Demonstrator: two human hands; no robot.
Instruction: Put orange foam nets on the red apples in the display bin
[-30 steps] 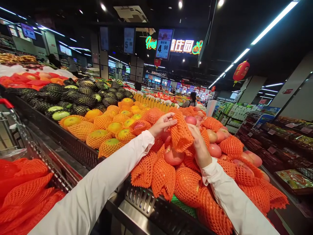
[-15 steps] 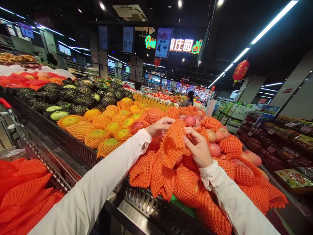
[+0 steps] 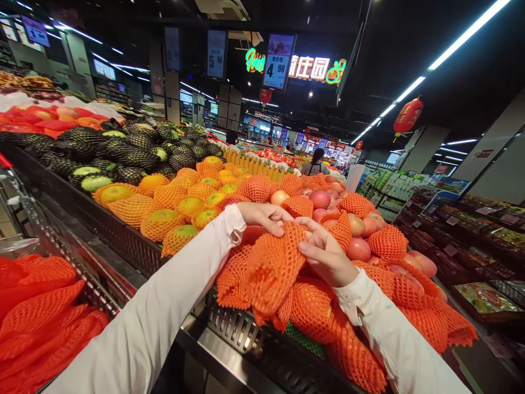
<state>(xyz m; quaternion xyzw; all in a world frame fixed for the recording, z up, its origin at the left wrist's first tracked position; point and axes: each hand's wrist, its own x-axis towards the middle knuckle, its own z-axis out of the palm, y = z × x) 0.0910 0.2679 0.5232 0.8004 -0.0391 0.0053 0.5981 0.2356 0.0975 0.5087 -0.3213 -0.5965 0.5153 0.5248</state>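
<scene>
Between my two hands hangs an orange foam net sleeve [image 3: 276, 268], its wide end drooping toward me over the front of the fruit pile. My left hand [image 3: 264, 214] pinches its upper left edge, thumb on top. On the right side of the same edge, my right hand [image 3: 328, 249] grips it between thumb and fingers. Whether a fruit is inside the sleeve cannot be made out. Right behind the hands lie bare pinkish-red apples [image 3: 319, 199] and others in orange net sleeves [image 3: 388, 242]. Below, more netted fruit [image 3: 314, 306] leans over the black crate's edge [image 3: 262, 342].
Netted oranges [image 3: 162, 221] and dark-netted green produce [image 3: 118, 153] fill the stand to the left. A shopping cart [image 3: 96, 293] at lower left holds red net sleeves [image 3: 36, 323]. Packaged goods [image 3: 488, 298] line shelves at right. A person [image 3: 316, 163] stands farther back.
The net sleeve has swung lower and to the left, its open end now drooping and folded. Both hands have moved slightly down and closer together, still holding it.
</scene>
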